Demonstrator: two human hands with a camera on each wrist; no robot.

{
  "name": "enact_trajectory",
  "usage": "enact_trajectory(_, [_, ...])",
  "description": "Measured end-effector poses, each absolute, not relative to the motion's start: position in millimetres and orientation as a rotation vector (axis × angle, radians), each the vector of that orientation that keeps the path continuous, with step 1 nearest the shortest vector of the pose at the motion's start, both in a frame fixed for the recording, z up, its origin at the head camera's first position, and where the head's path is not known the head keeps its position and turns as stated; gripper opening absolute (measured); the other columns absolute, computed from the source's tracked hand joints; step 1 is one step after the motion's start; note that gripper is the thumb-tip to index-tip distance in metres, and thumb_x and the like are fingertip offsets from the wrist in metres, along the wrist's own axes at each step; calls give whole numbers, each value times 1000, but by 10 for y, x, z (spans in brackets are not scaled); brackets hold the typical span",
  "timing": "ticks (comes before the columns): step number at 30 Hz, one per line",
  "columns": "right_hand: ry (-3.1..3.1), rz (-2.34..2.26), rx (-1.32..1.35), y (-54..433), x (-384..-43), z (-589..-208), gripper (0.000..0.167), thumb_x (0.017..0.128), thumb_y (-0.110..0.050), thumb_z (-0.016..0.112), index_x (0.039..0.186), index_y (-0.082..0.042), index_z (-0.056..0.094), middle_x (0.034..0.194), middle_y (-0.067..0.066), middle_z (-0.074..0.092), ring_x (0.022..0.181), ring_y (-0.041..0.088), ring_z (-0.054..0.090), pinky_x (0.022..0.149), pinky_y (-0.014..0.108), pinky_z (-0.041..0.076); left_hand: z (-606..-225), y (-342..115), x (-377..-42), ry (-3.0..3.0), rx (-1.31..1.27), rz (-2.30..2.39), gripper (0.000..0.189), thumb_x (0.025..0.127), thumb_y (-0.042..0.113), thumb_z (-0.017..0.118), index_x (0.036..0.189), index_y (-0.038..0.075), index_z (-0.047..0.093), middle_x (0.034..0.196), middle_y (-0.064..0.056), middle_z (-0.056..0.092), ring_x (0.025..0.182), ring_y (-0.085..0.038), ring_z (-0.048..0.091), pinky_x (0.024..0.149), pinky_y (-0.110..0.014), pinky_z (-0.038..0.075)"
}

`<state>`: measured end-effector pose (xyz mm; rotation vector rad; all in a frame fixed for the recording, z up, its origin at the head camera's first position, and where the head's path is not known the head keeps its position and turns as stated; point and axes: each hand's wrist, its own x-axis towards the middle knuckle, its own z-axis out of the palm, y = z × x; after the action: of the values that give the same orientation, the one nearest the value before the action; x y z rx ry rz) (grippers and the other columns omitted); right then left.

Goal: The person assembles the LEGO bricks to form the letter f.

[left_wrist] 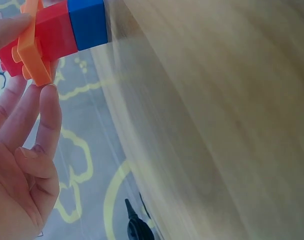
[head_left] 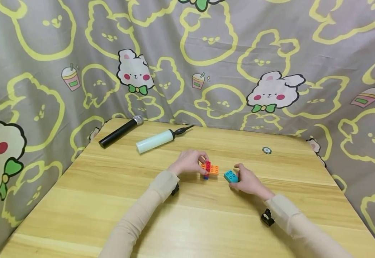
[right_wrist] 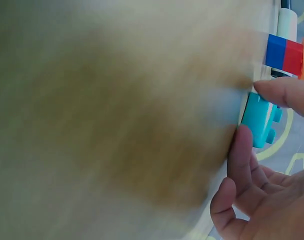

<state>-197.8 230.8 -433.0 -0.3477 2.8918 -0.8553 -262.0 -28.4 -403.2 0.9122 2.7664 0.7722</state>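
We judge the stack (head_left: pixel 208 166) the likelier thing to suffer: a sideways push could lever the orange brick (head_left: pixel 214 169) loose, because it juts out crosswise from our left hand's (head_left: pixel 190 162) pinch. The column could also tip, since its foot, the blue brick (left_wrist: pixel 88 24), is narrow. The teal brick (right_wrist: pixel 259 120) could twist or slip if our right hand (head_left: pixel 250 182) squeezes unevenly, as only the digit tips bear on its sides.

Our left hand is closed to about the stack's width, thumb and fingertips holding it around the orange brick. Red bricks (left_wrist: pixel 57 31) sit above and below that grip, with the blue brick lowest, close to the table (head_left: pixel 187 222); whether it touches, we cannot tell. Our right hand is parted just enough to take the teal brick between thumb and finger, its studs (right_wrist: pixel 277 115) facing up. The teal brick lies near the stack, to the right of our left grip, with a gap between them.
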Motion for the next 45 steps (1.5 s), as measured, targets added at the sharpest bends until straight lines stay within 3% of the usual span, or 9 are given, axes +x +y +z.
enact_trajectory(8, [2919,-964,-348,2293,-2012,-4232,72,72,-5,74,132,10,36,93,14,59,78,20,57,70,34,49,-4030,-286,-2637,2776,906,753,35,69,44,82,96,33,64,105,12,72,103,-11,61,82,-37,38])
enact_trajectory(14, [2891,-1194,-400,2281,-2050,-4148,64,77,4,70,132,10,39,105,21,54,72,18,60,60,25,48,-4033,-286,-2631,2793,899,740,35,69,44,82,98,33,64,105,12,72,101,-10,62,81,-35,39])
enact_trajectory(20, [2801,-1417,-407,2224,-2086,-4090,61,82,3,68,136,2,39,117,22,51,86,24,64,65,22,51,-4018,-284,-2631,2796,895,720,38,69,45,82,100,32,65,104,14,72,101,-10,61,81,-34,39])
enact_trajectory(24, [2738,-1555,-438,2155,-2114,-4058,61,84,0,69,137,-3,40,120,20,52,87,13,63,68,21,50,-4012,-281,-2630,2794,906,703,38,69,45,82,100,32,65,104,13,72,98,-8,63,76,-29,41])
enact_trajectory(29, [2573,-1752,-495,2031,-2136,-4015,62,86,1,66,140,-1,36,124,25,51,83,1,60,69,20,51,-4001,-286,-2623,2790,910,700,37,68,46,83,98,31,66,103,13,72,99,-8,63,73,-27,40])
enact_trajectory(45, [2375,-1906,-510,1819,-2115,-4110,62,86,7,64,139,4,33,124,33,49,84,3,62,72,20,52,-4006,-296,-2634,2796,914,667,37,68,48,81,96,29,65,102,13,73,98,-9,63,70,-27,40])
